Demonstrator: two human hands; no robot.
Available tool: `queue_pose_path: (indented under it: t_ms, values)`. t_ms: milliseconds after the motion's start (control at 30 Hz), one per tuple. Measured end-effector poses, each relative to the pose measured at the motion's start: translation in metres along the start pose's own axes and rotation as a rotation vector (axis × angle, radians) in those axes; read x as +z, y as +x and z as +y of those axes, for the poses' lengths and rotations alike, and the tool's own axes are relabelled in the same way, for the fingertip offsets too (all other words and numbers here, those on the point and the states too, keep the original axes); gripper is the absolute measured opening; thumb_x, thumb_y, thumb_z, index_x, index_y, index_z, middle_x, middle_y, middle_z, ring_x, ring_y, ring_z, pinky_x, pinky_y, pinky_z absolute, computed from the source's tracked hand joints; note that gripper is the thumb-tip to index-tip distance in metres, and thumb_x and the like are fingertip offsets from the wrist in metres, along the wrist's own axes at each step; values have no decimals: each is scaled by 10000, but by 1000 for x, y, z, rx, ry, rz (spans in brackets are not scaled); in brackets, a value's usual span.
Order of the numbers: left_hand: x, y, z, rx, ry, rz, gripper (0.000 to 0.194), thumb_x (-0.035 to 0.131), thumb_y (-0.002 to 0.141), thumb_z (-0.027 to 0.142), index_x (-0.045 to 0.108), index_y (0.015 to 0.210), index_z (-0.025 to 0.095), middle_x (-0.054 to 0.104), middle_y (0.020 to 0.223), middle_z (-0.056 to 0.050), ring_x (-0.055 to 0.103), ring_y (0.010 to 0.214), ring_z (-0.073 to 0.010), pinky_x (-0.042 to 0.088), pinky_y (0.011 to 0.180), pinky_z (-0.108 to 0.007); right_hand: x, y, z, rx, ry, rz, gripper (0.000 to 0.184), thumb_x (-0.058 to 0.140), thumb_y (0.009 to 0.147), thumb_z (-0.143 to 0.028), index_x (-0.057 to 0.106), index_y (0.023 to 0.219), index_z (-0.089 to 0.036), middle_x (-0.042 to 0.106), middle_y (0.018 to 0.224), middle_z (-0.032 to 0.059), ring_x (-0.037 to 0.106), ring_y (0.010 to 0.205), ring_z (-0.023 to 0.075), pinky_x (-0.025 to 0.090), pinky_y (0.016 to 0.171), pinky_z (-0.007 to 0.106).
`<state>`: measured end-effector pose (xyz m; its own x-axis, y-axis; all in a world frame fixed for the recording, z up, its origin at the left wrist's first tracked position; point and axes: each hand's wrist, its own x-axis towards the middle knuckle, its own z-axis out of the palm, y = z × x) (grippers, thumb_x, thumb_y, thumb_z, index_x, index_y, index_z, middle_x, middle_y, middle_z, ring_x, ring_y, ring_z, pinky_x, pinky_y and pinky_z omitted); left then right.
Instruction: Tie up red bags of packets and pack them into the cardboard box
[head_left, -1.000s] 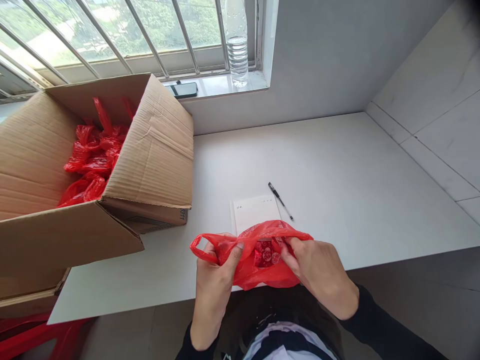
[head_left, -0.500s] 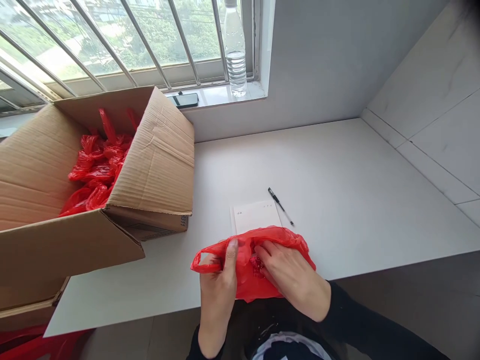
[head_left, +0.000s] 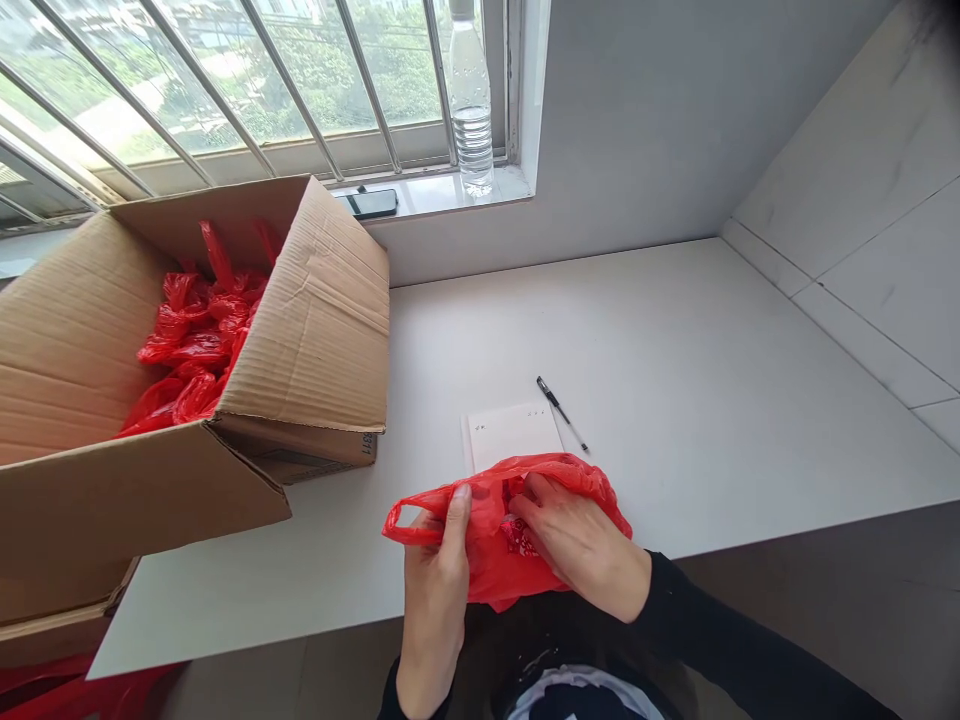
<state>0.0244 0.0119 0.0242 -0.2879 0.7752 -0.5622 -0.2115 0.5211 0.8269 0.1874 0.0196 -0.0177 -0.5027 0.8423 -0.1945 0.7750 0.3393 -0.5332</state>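
Red plastic bag [head_left: 495, 565]: right hand [head_left: 577, 538] now deeper inside.

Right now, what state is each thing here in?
Red bag: open at the top
Left hand: gripping the bag's edge
Right hand: partly inside the bag
Cardboard box: flaps open
Boxed bags: bunched together
Bottle: upright, partly filled
Phone: lying flat
Pen: lying flat
Paper: partly hidden

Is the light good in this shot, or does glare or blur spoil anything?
In the head view, light is decent, but the window glares, bleaching parts of the outdoors; the floor looks dim; the top right corner is darkly smeared; the left hand, right hand and red bag look fairly sharp.
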Motion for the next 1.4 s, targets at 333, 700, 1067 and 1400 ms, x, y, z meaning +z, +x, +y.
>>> queue_pose_path:
  t_ms: [333, 700, 1067, 1400]
  values:
    - [-2, 1, -2, 17, -1, -29, 422, 807, 794, 540, 760, 1035, 197, 765, 833, -30, 718, 793, -231, 536, 615, -284, 7, 6, 2, 11, 52, 58, 154, 510, 979, -79, 632, 983, -172, 654, 1073, 100, 643, 958, 239, 538, 834, 379]
    - [-3, -4, -3, 26, 49, -32, 400, 783, 818, 570, 740, 970, 203, 741, 820, -20, 676, 750, -202, 518, 656, -290, 1, 7, 3, -99, 172, 184, 179, 503, 975, -109, 604, 1108, -173, 646, 1112, 94, 626, 1014, 238, 571, 880, 392]
    - [-5, 0, -8, 46, 68, -36, 401, 780, 814, 589, 733, 946, 214, 709, 797, -14, 640, 743, -197, 508, 652, -290, 12, 7, 5, 106, 32, 269, 224, 449, 1005, -154, 658, 1087, -151, 725, 1008, 118, 697, 913, 287, 559, 807, 416]
    - [-2, -4, -4, 103, 85, 44, 417, 760, 799, 631, 720, 874, 223, 720, 798, -23, 655, 789, -226, 536, 655, -298, -4, 6, 18, 45, 225, 202, 211, 439, 1018, -178, 641, 961, -200, 736, 854, 36, 702, 739, 206, 533, 689, 318]
